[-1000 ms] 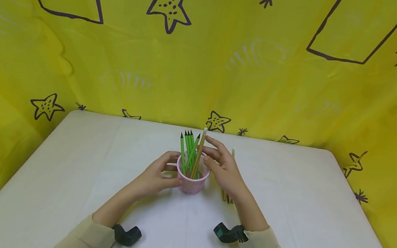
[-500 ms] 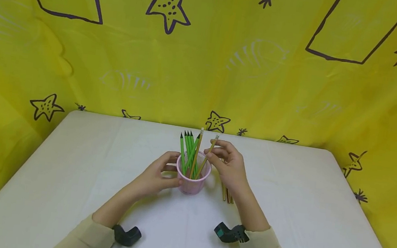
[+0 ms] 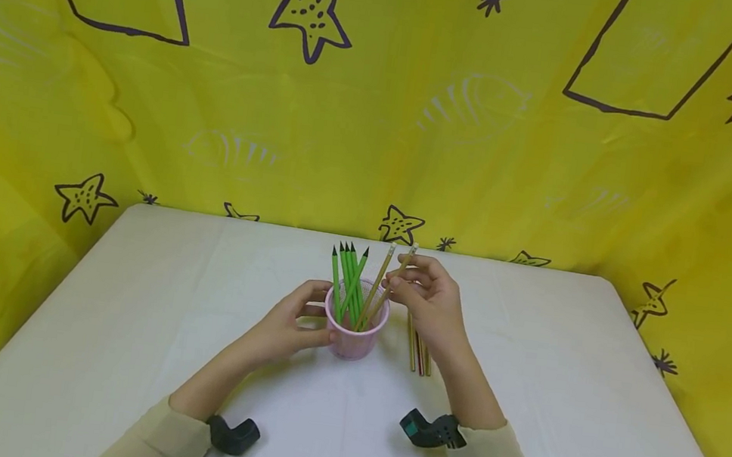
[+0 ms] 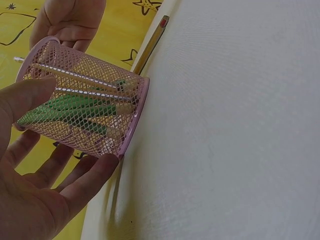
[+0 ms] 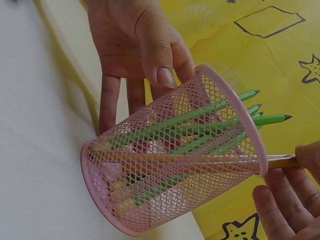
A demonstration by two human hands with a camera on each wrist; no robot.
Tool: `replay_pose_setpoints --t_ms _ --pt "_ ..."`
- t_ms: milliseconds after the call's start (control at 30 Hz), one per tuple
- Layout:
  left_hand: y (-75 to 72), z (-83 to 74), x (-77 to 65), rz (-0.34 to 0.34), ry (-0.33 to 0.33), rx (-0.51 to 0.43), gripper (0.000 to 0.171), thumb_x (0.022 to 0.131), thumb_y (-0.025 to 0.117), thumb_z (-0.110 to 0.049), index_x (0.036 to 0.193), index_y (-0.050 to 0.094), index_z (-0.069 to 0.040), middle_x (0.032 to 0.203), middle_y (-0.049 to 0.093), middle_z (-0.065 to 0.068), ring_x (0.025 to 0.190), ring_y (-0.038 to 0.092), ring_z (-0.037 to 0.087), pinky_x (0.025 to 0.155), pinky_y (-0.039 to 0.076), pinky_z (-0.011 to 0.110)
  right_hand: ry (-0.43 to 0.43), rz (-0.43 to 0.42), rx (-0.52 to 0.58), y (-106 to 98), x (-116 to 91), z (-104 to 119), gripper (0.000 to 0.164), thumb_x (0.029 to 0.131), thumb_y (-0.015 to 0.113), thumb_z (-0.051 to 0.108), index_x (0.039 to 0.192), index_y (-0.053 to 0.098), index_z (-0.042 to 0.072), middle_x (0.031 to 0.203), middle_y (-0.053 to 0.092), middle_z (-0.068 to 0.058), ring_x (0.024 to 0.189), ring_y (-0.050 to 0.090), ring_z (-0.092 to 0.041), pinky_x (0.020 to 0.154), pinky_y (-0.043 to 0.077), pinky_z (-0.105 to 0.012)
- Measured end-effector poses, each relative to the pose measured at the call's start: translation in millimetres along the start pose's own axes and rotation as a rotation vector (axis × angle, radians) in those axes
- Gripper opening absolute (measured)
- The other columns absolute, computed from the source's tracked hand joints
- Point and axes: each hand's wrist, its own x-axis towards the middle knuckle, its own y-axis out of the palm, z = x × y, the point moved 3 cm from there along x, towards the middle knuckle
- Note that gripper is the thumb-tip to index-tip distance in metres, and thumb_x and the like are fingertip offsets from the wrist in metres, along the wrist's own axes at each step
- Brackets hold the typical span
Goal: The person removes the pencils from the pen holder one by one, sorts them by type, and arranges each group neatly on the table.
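Observation:
My left hand (image 3: 288,326) holds the side of a pink mesh pencil cup (image 3: 353,347), thumb in front and fingers spread around the left and back. Several green pencils (image 3: 347,281) stand in it, dark points up. At the cup's right rim, my right hand (image 3: 433,305) pinches a gold pencil (image 3: 409,255) between thumb and fingers; its lower end is inside the cup. Another gold pencil (image 3: 377,283) leans right in the cup beside it, eraser end up. Through the mesh in the right wrist view, the cup (image 5: 175,155) shows the pencils' lower ends near its base.
Several gold pencils (image 3: 416,350) lie on the white table (image 3: 232,258) right of the cup, partly hidden under the right hand. A yellow patterned cloth (image 3: 379,123) hangs behind the table. Dark wrist cameras (image 3: 430,428) sit at both sleeves.
The right hand has shifted right, and two gold pencils now lean right in the cup, where one showed clearly a second ago. The left hand and cup have stayed put.

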Motion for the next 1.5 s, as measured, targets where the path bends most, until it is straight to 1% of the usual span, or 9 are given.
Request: replay_pose_setpoints --t_ms 133,233,567,733,967,1100,1133,1233,1500 --pt "-0.1 -0.8 -0.2 0.005 0.003 -0.006 0.067 0.085 0.077 -0.006 0.142 0.043 -0.011 0.142 0.05 0.021 0.124 0.056 0.041 0.095 0.056 0.044 -0.006 -0.008 0.012 -2 -1 5 0.036 0.095 0.066 0.006 0.128 0.053 0.001 0.107 0.065 -0.017 0.093 0.073 -0.021 0.083 0.061 -0.038" --pt "-0.2 -0.8 -0.8 0.009 0.003 -0.015 0.067 0.084 0.077 -0.006 0.142 0.044 -0.011 0.142 0.05 0.02 0.124 0.055 0.04 0.095 0.056 0.044 -0.009 -0.012 0.022 -4 -2 9 0.037 0.095 0.067 0.006 0.129 0.053 0.002 0.106 0.065 -0.014 0.093 0.073 -0.021 0.083 0.061 -0.037" --pt "-0.7 -2.1 -1.5 0.013 -0.004 -0.022 0.067 0.085 0.078 -0.008 0.142 0.044 -0.014 0.143 0.05 0.017 0.126 0.055 0.038 0.095 0.056 0.044 -0.041 -0.04 0.071 -15 -3 19 0.035 0.095 0.065 0.003 0.128 0.052 0.003 0.105 0.066 -0.009 0.093 0.073 -0.02 0.082 0.062 -0.038" --pt "-0.8 -2.2 -1.7 0.015 -0.003 -0.023 0.067 0.085 0.078 -0.008 0.142 0.043 -0.013 0.143 0.049 0.017 0.126 0.055 0.039 0.096 0.056 0.045 -0.055 -0.049 0.107 -19 -3 24 0.035 0.095 0.065 0.002 0.127 0.053 0.004 0.104 0.066 -0.008 0.094 0.074 -0.024 0.082 0.061 -0.039" --pt "-0.2 -2.2 -2.0 0.009 -0.006 -0.028 0.068 0.084 0.078 -0.008 0.142 0.044 -0.014 0.143 0.05 0.016 0.126 0.055 0.038 0.096 0.056 0.045 -0.085 -0.084 0.151 -26 -3 31 0.032 0.095 0.065 0.002 0.125 0.055 0.007 0.101 0.069 -0.007 0.09 0.074 -0.023 0.079 0.062 -0.04" --pt "0.0 -1.6 -2.4 0.009 -0.003 -0.028 0.068 0.084 0.078 -0.008 0.143 0.043 -0.013 0.143 0.05 0.017 0.125 0.055 0.038 0.096 0.056 0.045 -0.088 -0.105 0.166 -29 -2 33 0.031 0.094 0.066 0.002 0.123 0.056 0.007 0.099 0.07 -0.006 0.089 0.074 -0.023 0.079 0.062 -0.041" --pt "-0.1 -1.6 -2.6 0.009 -0.001 -0.027 0.068 0.085 0.078 -0.008 0.143 0.043 -0.012 0.143 0.05 0.017 0.125 0.055 0.038 0.096 0.056 0.045 -0.087 -0.11 0.168 -30 -2 34 0.03 0.094 0.066 0.002 0.123 0.057 0.006 0.099 0.07 -0.007 0.089 0.074 -0.022 0.078 0.062 -0.041" --pt "-0.2 -1.6 -3.0 0.012 0.0 -0.029 0.068 0.085 0.078 -0.007 0.143 0.043 -0.011 0.142 0.05 0.017 0.125 0.055 0.038 0.096 0.056 0.045 -0.093 -0.124 0.174 -33 -2 35 0.032 0.094 0.066 0.002 0.124 0.054 0.001 0.099 0.069 -0.008 0.089 0.074 -0.021 0.078 0.062 -0.04" --pt "-0.1 -1.9 -2.7 0.009 0.002 -0.025 0.067 0.085 0.078 -0.007 0.142 0.044 -0.013 0.143 0.05 0.017 0.126 0.055 0.039 0.097 0.055 0.045 -0.106 -0.141 0.204 -39 -4 41 0.03 0.095 0.064 0.001 0.123 0.054 0.0 0.098 0.067 -0.009 0.09 0.074 -0.022 0.078 0.062 -0.038"
